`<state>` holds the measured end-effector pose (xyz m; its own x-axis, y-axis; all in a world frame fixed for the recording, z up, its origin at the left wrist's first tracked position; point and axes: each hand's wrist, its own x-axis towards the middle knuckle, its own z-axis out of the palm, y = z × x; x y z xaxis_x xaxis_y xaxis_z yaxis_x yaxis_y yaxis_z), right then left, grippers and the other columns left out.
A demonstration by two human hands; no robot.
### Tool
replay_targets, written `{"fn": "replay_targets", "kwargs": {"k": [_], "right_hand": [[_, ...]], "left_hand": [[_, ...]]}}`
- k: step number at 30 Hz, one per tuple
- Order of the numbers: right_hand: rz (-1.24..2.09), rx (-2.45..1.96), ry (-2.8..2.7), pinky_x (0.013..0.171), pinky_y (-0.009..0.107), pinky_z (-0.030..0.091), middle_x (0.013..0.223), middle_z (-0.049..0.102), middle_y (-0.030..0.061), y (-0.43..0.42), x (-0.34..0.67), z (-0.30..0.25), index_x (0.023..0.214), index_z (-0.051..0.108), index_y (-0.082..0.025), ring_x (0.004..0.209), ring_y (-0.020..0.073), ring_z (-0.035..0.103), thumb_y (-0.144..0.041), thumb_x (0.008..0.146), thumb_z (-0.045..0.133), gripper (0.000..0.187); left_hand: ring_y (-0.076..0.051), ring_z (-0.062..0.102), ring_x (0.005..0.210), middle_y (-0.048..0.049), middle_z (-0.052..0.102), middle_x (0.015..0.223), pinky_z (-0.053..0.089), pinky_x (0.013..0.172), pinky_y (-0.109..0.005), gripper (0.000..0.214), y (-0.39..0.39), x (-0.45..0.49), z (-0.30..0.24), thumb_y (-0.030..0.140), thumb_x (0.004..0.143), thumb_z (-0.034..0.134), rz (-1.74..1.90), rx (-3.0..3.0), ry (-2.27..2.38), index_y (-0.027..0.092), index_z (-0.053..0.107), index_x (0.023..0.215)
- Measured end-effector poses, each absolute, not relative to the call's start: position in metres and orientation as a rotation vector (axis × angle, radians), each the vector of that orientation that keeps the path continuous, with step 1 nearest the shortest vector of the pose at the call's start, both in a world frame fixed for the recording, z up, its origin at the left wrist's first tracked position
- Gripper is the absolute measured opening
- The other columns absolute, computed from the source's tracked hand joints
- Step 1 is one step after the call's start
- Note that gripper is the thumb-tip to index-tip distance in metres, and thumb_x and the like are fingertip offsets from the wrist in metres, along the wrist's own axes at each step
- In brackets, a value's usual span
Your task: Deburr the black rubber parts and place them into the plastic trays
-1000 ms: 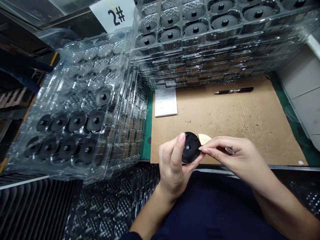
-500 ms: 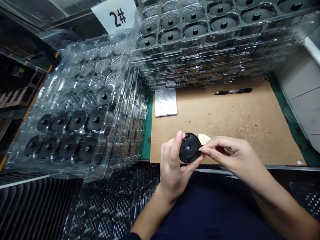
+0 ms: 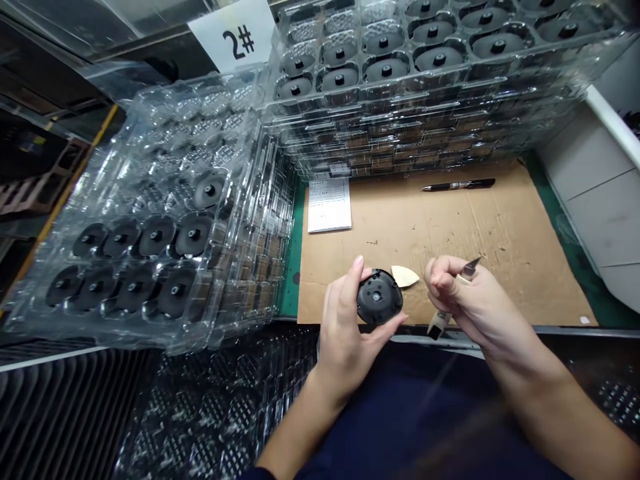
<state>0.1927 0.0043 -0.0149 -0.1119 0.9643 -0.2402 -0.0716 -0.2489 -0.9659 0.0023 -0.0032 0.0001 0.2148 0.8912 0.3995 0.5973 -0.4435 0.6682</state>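
Lower centre of the frame, above the cardboard sheet [image 3: 500, 233]: what does each hand hold?

Left hand [image 3: 343, 340] cups a black moulded disc [image 3: 379, 298]; its fingers [image 3: 356, 280] stand together against the rim. Right hand [image 3: 475, 310] is curled shut around a craft knife [image 3: 439, 323]; its blade points toward the upper right.

What lies near them?

A cream leaf-shaped piece [image 3: 404, 276] sits just beside the disc; its material cannot be told. Farther up lie a paper form [image 3: 329, 205] and a black pen [image 3: 457, 185]; clear plastic trays [image 3: 260, 200] holding similar discs flank the sheet at left and upper right.

How will the disc handle?

Probably light and stiff, though possibly slick; take hold at the outer rim, and keep fingers well away from the knife's blade, which is likely sharp.
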Motion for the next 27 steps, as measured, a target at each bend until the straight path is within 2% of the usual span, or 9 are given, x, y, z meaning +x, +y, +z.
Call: {"fn": "replay_targets", "kwargs": {"k": [4,7,9,14,16,19,21,24,27], "right_hand": [[1.259,-1.477,-1.293,0.051,0.024,0.035,0.061,0.048,0.0003,-0.001,0.204,-0.019,0.069,0.059,-0.018,0.056,0.0108,0.044,-0.050,0.087,0.047,0.039],[0.919,-1.696,-1.470,0.072,0.033,0.041,0.081,0.060,0.0062,0.009,0.219,-0.035,0.083,0.065,-0.019,0.078,0.0191,0.054,-0.040,0.087,0.048,0.027],[0.755,-1.770,-1.544,0.084,0.041,0.039,0.095,0.061,0.0096,0.020,0.230,-0.052,0.098,0.064,-0.019,0.091,0.0251,0.053,-0.033,0.085,0.050,0.024],[0.582,-1.728,-1.678,0.101,0.056,0.025,0.127,0.050,0.0144,0.022,0.244,-0.074,0.125,0.051,-0.019,0.120,0.0330,0.041,-0.026,0.082,0.051,0.043],[0.536,-1.664,-1.703,0.104,0.054,0.024,0.132,0.046,0.0114,0.005,0.240,-0.063,0.128,0.049,-0.023,0.124,0.0297,0.039,-0.026,0.087,0.047,0.042],[0.563,-1.531,-1.775,0.100,0.037,0.038,0.134,0.045,0.0065,-0.030,0.229,-0.032,0.129,0.049,-0.026,0.118,0.0215,0.046,-0.032,0.088,0.050,0.042],[0.609,-1.492,-1.812,0.094,0.029,0.044,0.135,0.045,0.0032,-0.049,0.224,-0.011,0.122,0.055,-0.028,0.110,0.0175,0.052,-0.036,0.085,0.055,0.038],[0.629,-1.580,-1.790,0.090,0.025,0.045,0.112,0.062,-0.0049,-0.067,0.235,0.009,0.091,0.067,-0.028,0.094,0.0112,0.058,-0.034,0.087,0.055,0.014],[0.582,-1.805,-1.658,0.087,0.026,0.047,0.092,0.066,-0.0035,-0.095,0.278,0.005,0.080,0.065,-0.022,0.091,0.0099,0.059,-0.033,0.091,0.049,0.022]], "left_hand": [[-0.021,0.056,0.105,-0.0117,0.058,0.113,0.047,0.094,-0.036,0.093,-0.008,0.002,0.001,0.026,0.066,0.077,1.097,2.116,1.382,0.017,0.023,0.141],[-0.021,0.056,0.107,-0.0122,0.058,0.115,0.046,0.096,-0.037,0.095,-0.012,0.002,0.002,0.026,0.066,0.077,1.088,2.111,1.374,0.017,0.022,0.142],[-0.021,0.056,0.107,-0.0120,0.058,0.115,0.045,0.097,-0.037,0.095,-0.015,0.002,0.003,0.026,0.066,0.078,1.084,2.103,1.363,0.018,0.021,0.142],[-0.022,0.055,0.111,-0.0116,0.058,0.117,0.043,0.099,-0.038,0.094,-0.021,0.005,0.001,0.024,0.066,0.077,1.066,2.046,1.335,0.021,0.022,0.142],[-0.023,0.053,0.115,-0.0116,0.056,0.122,0.042,0.101,-0.039,0.090,-0.022,0.008,-0.001,0.024,0.070,0.074,1.034,1.915,1.334,0.023,0.021,0.142],[-0.023,0.050,0.121,-0.0113,0.053,0.128,0.041,0.102,-0.040,0.081,-0.020,0.019,-0.006,0.028,0.076,0.068,0.910,1.652,1.242,0.026,0.021,0.142],[-0.024,0.051,0.120,-0.0114,0.053,0.130,0.044,0.099,-0.039,0.074,-0.018,0.029,-0.011,0.034,0.079,0.064,0.778,1.530,1.083,0.027,0.022,0.141],[-0.023,0.064,0.099,-0.0123,0.063,0.117,0.053,0.083,-0.035,0.064,-0.018,0.047,-0.018,0.051,0.086,0.046,0.486,1.476,0.813,0.025,0.025,0.141],[-0.023,0.067,0.087,-0.0134,0.064,0.115,0.054,0.076,-0.035,0.067,-0.024,0.064,-0.020,0.062,0.086,0.031,0.223,1.547,0.601,0.024,0.027,0.141]]}}
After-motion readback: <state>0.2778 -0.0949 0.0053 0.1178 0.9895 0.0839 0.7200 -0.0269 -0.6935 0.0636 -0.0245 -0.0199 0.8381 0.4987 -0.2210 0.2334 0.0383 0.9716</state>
